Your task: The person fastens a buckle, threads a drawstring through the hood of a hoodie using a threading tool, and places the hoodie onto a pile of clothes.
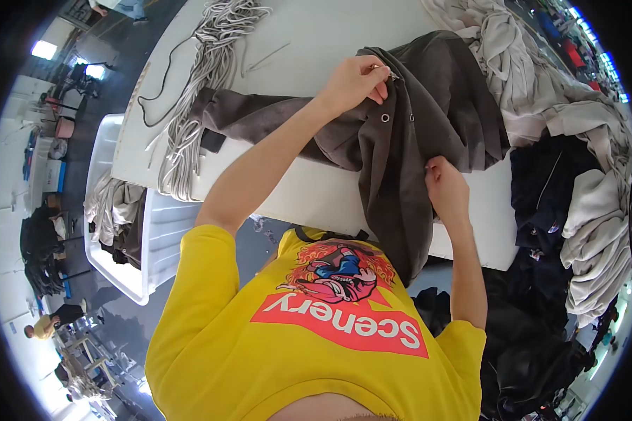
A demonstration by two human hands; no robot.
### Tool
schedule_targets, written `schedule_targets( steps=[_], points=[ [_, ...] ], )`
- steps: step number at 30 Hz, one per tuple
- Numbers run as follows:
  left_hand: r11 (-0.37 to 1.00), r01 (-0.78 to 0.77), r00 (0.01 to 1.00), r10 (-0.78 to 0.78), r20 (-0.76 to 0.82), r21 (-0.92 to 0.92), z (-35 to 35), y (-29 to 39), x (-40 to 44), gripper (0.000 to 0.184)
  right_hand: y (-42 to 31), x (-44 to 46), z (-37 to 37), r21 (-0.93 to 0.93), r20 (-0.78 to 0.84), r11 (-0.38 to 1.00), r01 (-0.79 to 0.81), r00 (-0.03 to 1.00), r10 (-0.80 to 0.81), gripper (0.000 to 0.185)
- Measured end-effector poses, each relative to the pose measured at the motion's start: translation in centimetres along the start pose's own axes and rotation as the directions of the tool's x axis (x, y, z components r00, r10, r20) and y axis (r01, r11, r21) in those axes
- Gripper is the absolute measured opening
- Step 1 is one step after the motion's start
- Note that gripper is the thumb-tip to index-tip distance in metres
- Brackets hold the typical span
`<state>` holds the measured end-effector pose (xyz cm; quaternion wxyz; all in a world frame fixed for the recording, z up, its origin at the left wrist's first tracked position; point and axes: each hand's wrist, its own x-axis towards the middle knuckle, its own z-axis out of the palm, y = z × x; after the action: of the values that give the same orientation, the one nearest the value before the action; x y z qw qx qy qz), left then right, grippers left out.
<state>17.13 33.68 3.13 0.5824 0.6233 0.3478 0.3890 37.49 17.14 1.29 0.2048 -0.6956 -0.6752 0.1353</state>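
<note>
A dark brown hoodie (295, 130) lies across the white table, one sleeve stretched to the left and part of it hanging over the near edge. Two metal eyelets (385, 118) show in its cloth. My left hand (356, 83) is closed in a pinch above them, at the hood, with a small shiny metal piece (392, 73) at the fingertips; most of that piece is hidden. Lower and to the right, my right hand (447, 188) has its fingers curled closed on the edge of the hoodie's cloth.
A bundle of pale drawstring cords (211, 56) lies on the table (309, 35) at left. Light beige garments (527, 91) heap along the right, above dark garments (548, 182). A white plastic bin (163, 235) with clothes stands at lower left. Another person (45, 326) is far left.
</note>
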Motion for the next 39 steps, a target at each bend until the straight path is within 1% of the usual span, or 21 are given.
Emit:
schedule_targets(
  steps=[3, 5, 8, 9, 11, 13, 14, 15, 17, 18, 19, 21, 22, 25, 27, 28, 29, 31, 35, 37, 39],
  points=[
    [0.999, -0.040, 0.999, 0.040, -0.034, 0.026, -0.9, 0.6, 0.0, 0.022, -2.4, -0.6, -1.9, 0.165, -0.062, 0.986, -0.002, 0.998, 0.012, 0.012],
    [0.997, -0.051, 0.998, 0.053, -0.031, 0.066, -1.4, 0.3, 0.0, 0.021, -5.3, -0.9, -2.2, 0.479, 0.006, 0.877, -0.033, 0.999, 0.034, 0.022],
    [0.994, -0.087, 0.996, 0.089, -0.028, 0.061, -1.5, 0.4, 0.1, 0.021, -7.6, -0.3, 1.4, 0.447, -0.105, 0.893, 0.046, 0.994, 0.002, 0.036],
    [0.996, -0.077, 0.997, 0.078, -0.016, 0.055, -1.3, 0.7, -0.2, 0.021, -7.1, -0.1, 3.0, 0.417, -0.039, 0.907, 0.061, 0.998, -0.049, 0.047],
    [0.998, -0.041, 0.999, 0.041, 0.009, 0.038, -1.6, 0.7, -0.6, 0.020, -6.9, 0.2, 5.6, 0.422, 0.026, 0.906, 0.044, 0.998, -0.060, 0.045],
    [1.000, -0.006, 0.999, 0.007, 0.040, -0.021, -1.7, 0.6, -1.2, 0.020, -6.6, 1.3, 6.0, 0.544, 0.215, 0.830, -0.122, 0.977, 0.003, 0.043],
    [1.000, -0.008, 0.995, 0.011, 0.099, -0.028, -2.0, 0.4, -1.5, 0.023, -5.4, 1.5, 7.1, 0.579, 0.165, 0.803, -0.141, 0.985, 0.054, 0.034],
    [1.000, 0.009, 0.992, -0.009, 0.123, 0.002, -2.2, 0.7, -2.3, 0.026, -4.2, 2.2, 7.2, 0.566, 0.269, 0.800, -0.199, 0.962, 0.050, 0.027],
    [0.968, -0.001, 0.992, -0.031, 0.122, 0.250, -3.9, 1.3, -3.9, 0.028, -3.5, 1.8, 6.2, 0.825, 0.235, 0.522, -0.216, 0.972, 0.030, 0.018],
    [0.965, 0.011, 0.995, -0.036, 0.089, 0.261, -5.3, 1.1, -4.6, 0.028, -3.6, 1.2, 4.6, 0.846, 0.323, 0.346, -0.407, 0.905, 0.276, 0.027],
    [0.913, -0.013, 0.999, -0.005, 0.044, 0.408, -7.0, 0.4, -5.3, 0.029, -2.1, 0.7, 3.1, 0.881, 0.339, 0.210, -0.425, 0.874, 0.349, 0.041],
    [0.843, 0.033, 0.999, -0.015, -0.039, 0.538, -11.3, -1.0, -6.3, 0.030, -0.7, 0.8, -1.1, 0.941, 0.181, 0.169, -0.292, 0.860, 0.477, 0.046],
    [0.881, 0.162, 0.983, -0.107, -0.146, 0.444, -13.8, -1.5, -7.1, 0.031, 1.0, 0.2, -3.1, 0.930, 0.075, 0.288, -0.229, 0.884, 0.462, 0.045],
    [0.706, 0.208, 0.958, -0.007, -0.286, 0.677, -21.7, -3.5, -9.3, 0.023, 2.0, -0.3, -7.1, 0.903, 0.065, 0.336, -0.269, 0.856, 0.513, 0.045],
    [0.778, 0.285, 0.923, -0.064, -0.380, 0.560, -24.7, -3.0, -10.8, 0.021, 2.6, -1.0, -7.8, 0.659, 0.000, 0.665, -0.351, 0.885, 0.467, 0.047],
    [0.804, 0.319, 0.900, -0.090, -0.427, 0.502, -25.5, -2.2, -11.6, 0.021, 2.9, -0.9, -8.1, 0.517, 0.035, 0.815, -0.261, 0.958, 0.284, 0.036],
    [0.807, 0.318, 0.902, -0.097, -0.420, 0.498, -26.3, -2.1, -12.2, 0.021, 3.1, -0.9, -8.2, 0.512, 0.036, 0.816, -0.270, 0.955, 0.294, 0.036],
    [0.735, 0.369, 0.860, -0.039, -0.509, 0.568, -27.8, -2.2, -12.9, 0.019, 1.4, -0.1, -8.5, 0.146, 0.243, 0.942, -0.302, 0.934, 0.262, 0.035],
    [0.672, 0.414, 0.882, -0.131, -0.452, 0.614, -27.9, -3.2, -13.2, 0.019, -2.5, 0.1, -8.2, 0.140, 0.205, 0.959, -0.245, 0.955, 0.214, 0.040],
    [0.704, 0.332, 0.912, -0.070, -0.403, 0.628, -26.6, -3.7, -12.8, 0.019, -4.1, 0.0, -7.7, 0.103, 0.222, 0.981, -0.163, 0.966, 0.137, 0.040],
    [0.702, 0.311, 0.920, -0.055, -0.388, 0.640, -25.2, -3.4, -10.8, 0.019, -4.4, 0.5, -7.0, 0.023, 0.244, 0.978, -0.206, 0.950, 0.194, 0.040]
  ],
)
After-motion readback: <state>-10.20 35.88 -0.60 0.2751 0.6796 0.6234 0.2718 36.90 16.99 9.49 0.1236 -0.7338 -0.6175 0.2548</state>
